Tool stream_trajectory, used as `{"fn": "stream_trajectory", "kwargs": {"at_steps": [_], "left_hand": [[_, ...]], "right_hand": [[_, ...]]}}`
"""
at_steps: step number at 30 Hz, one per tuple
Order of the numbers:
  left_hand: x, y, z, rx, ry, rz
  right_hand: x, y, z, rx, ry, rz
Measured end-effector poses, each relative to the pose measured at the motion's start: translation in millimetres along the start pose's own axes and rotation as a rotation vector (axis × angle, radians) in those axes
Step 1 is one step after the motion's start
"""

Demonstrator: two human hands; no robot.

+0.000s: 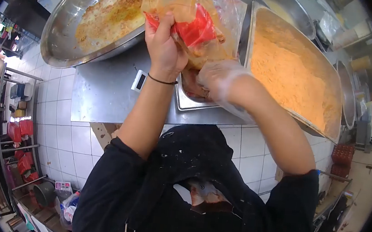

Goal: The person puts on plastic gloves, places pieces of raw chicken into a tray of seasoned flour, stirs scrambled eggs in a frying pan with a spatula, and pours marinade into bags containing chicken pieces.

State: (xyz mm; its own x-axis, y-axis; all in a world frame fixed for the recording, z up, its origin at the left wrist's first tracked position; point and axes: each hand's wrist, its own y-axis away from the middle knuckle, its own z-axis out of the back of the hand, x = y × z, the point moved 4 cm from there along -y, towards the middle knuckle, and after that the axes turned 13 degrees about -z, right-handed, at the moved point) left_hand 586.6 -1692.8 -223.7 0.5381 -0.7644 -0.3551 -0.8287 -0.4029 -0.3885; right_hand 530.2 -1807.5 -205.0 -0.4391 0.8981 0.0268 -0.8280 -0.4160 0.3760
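My bare left hand (165, 46) grips a clear plastic bag (180, 2) with red print, holding it up over the steel table. Inside the bag is something orange-brown. My right hand (223, 81), in a clear plastic glove, is at the bag's lower end, above a small steel tray (187, 103). Its fingers are partly hidden by the bag and the glove, so what they hold cannot be made out. Reddish-brown pieces (193, 87) show in the tray just left of the glove.
A large steel bowl (57, 43) with yellowish crumbly mix stands at the left. To the right is a deep rectangular pan (251, 37) of orange powder. A small white device (139, 80) lies on the steel table (97, 97). Another round bowl (311, 27) stands behind the pan.
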Motion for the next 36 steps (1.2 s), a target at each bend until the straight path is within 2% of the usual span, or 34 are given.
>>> {"fn": "stream_trajectory", "kwargs": {"at_steps": [2,5,6,9,10,17,19,21,23,25,28,31,32,34,36], "left_hand": [[0.6,2.4,-0.2,-0.040,0.056,-0.010],[-4.7,2.9,10.1,0.001,-0.065,-0.042],[-7.0,2.6,12.0,-0.009,-0.067,-0.052],[-19.0,8.0,20.0,-0.031,-0.091,-0.065],[-21.4,8.2,21.8,-0.029,-0.092,-0.072],[-28.4,14.4,38.4,-0.123,-0.059,0.005],[-35.1,15.6,34.7,-0.100,-0.155,-0.045],[-41.0,15.1,28.9,-0.085,-0.144,-0.081],[-45.1,13.8,22.0,-0.068,-0.027,-0.095],[-41.7,13.0,23.0,-0.065,-0.083,-0.087],[-29.2,16.4,21.1,-0.085,-0.161,-0.042],[-12.0,20.6,20.0,-0.095,-0.221,0.006],[-5.5,22.0,13.6,-0.090,-0.244,-0.006],[3.6,23.5,3.4,-0.066,-0.307,-0.053],[7.5,20.6,-0.8,-0.032,-0.378,-0.049]], "right_hand": [[0.7,-32.9,-34.5,0.223,0.062,-0.316],[5.6,-34.2,-49.1,0.207,-0.096,-0.492],[10.0,-45.6,-52.5,0.160,-0.191,-0.517],[2.7,-44.7,-54.0,0.385,-0.151,-0.367],[-6.8,-52.6,-74.4,0.434,-0.066,-0.338],[-16.1,-55.8,-88.2,0.123,-0.144,-0.331],[-1.4,-31.6,-45.9,0.080,-0.234,-0.376],[4.0,7.2,1.6,0.100,-0.016,-0.220],[-26.1,43.7,26.4,-0.305,-0.279,-0.196],[-62.1,62.1,48.0,-0.430,-0.256,-0.462],[-87.6,78.5,50.7,-0.772,0.056,-0.388],[-62.9,81.5,41.3,-0.699,-0.691,-0.126],[-49.2,74.4,35.6,-0.720,-0.565,-0.081],[-32.8,56.4,34.1,-0.597,-0.559,-0.166],[-31.7,42.8,36.1,-0.285,-0.794,-0.408]]}}
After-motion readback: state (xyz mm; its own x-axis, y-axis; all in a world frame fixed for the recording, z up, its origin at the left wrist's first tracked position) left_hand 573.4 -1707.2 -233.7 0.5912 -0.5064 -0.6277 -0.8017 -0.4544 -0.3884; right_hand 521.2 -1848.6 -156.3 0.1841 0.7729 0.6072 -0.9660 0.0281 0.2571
